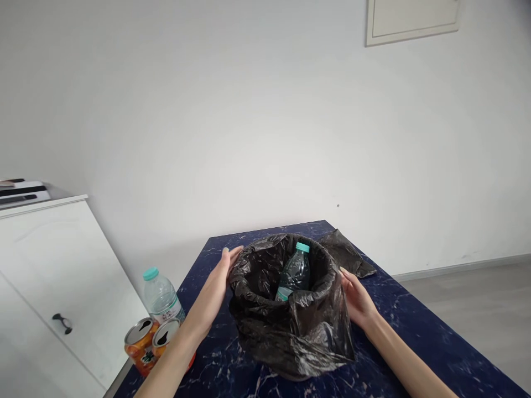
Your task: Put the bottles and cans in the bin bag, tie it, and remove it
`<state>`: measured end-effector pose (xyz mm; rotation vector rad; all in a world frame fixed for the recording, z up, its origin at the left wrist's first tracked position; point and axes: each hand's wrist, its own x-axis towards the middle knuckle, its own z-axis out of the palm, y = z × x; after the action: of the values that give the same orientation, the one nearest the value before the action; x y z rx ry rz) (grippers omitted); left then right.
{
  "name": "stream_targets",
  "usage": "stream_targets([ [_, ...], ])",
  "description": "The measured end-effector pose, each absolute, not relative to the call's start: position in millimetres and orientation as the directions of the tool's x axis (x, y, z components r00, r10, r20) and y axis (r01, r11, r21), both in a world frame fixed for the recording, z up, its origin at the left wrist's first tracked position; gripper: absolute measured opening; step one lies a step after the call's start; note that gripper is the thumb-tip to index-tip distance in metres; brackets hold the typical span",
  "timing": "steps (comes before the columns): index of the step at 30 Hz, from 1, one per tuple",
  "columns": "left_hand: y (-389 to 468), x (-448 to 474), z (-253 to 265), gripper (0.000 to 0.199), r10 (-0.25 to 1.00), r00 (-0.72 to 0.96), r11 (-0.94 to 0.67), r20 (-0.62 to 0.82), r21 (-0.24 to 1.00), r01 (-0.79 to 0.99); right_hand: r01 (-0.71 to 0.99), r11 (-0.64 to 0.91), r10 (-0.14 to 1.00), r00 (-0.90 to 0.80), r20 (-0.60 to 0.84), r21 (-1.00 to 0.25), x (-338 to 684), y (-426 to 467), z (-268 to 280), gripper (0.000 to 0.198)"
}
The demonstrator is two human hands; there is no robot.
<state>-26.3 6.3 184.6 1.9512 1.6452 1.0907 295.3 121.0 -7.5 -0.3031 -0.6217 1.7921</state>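
A round trash bin lined with a black plastic bag stands on the table, the bag folded over its rim. Inside it a clear plastic bottle with a teal cap leans upright, its lower part hidden. My left hand presses against the bin's left side, with fingers along the bag near the rim. On the right side my right hand holds the bag and rim, some fingers hidden behind it. Left of my left forearm are another teal-capped bottle and two opened orange drink cans.
The dark blue marble-patterned table reaches back to a white wall. A flat piece of black plastic bag lies behind the bin to the right. At the left stands a white cabinet with a dark handle.
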Motion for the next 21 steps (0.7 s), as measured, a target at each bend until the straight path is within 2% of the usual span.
stream_targets([
  [2,5,-31,191,0.065,0.917,-0.089,-0.234,0.389,0.704,0.671,-0.807,-0.198,0.944,-0.309,0.112,-0.556,295,120,-6,0.023],
  [5,9,-53,200,0.052,0.768,-0.201,-0.179,0.609,0.505,0.844,-0.806,-0.185,0.944,-0.305,0.127,-0.563,293,118,-4,0.026],
  [8,17,-89,205,0.048,0.697,-0.221,-0.056,0.682,0.359,0.931,-0.799,-0.18,0.941,-0.31,0.137,-0.573,291,116,-2,0.032],
  [11,21,-124,201,0.058,0.687,-0.24,0.095,0.686,0.243,0.965,-0.796,-0.181,0.939,-0.315,0.14,-0.578,290,115,-2,0.031],
  [15,22,-158,186,0.073,0.703,-0.327,0.286,0.632,0.17,0.943,-0.8,-0.179,0.94,-0.311,0.14,-0.572,289,116,-6,0.028],
  [21,23,-174,172,0.071,0.755,-0.363,0.358,0.545,0.121,0.926,-0.798,-0.186,0.938,-0.319,0.139,-0.573,290,115,-6,0.028],
])
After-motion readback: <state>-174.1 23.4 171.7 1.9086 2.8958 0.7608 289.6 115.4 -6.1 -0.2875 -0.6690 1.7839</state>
